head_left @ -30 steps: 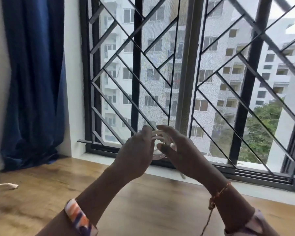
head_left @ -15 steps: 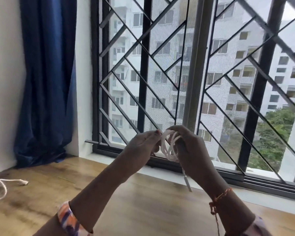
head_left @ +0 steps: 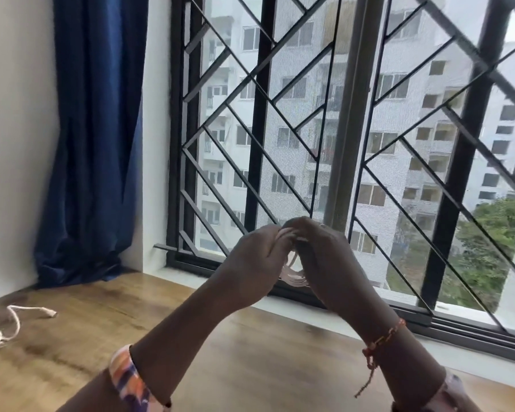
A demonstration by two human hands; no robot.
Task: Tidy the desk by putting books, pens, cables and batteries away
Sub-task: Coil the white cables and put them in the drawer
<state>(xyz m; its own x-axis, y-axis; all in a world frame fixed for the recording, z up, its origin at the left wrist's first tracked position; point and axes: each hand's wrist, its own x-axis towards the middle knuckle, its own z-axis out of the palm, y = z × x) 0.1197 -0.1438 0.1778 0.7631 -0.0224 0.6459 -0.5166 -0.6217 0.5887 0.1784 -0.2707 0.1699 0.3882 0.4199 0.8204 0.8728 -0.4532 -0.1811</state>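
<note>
Both hands are raised in front of the window, above the wooden desk (head_left: 250, 352). Between them is a coiled white cable (head_left: 293, 275); its loops hang below the fingers. My left hand (head_left: 256, 263) grips the coil from the left, fingers curled over its top. My right hand (head_left: 330, 263) holds it from the right, fingers curled around the loops and meeting the left fingers at the top. Most of the coil is hidden by the hands. A second white cable (head_left: 9, 325) lies loose on the desk at the far left.
A window with a black metal grille (head_left: 280, 144) runs along the far edge of the desk. A dark blue curtain (head_left: 95, 144) hangs in the left corner beside a white wall.
The cable end that hung below the right hand half a second ago is no longer visible. The hands have closed together over the coil. The view has shifted left, showing more of the loose cable.
</note>
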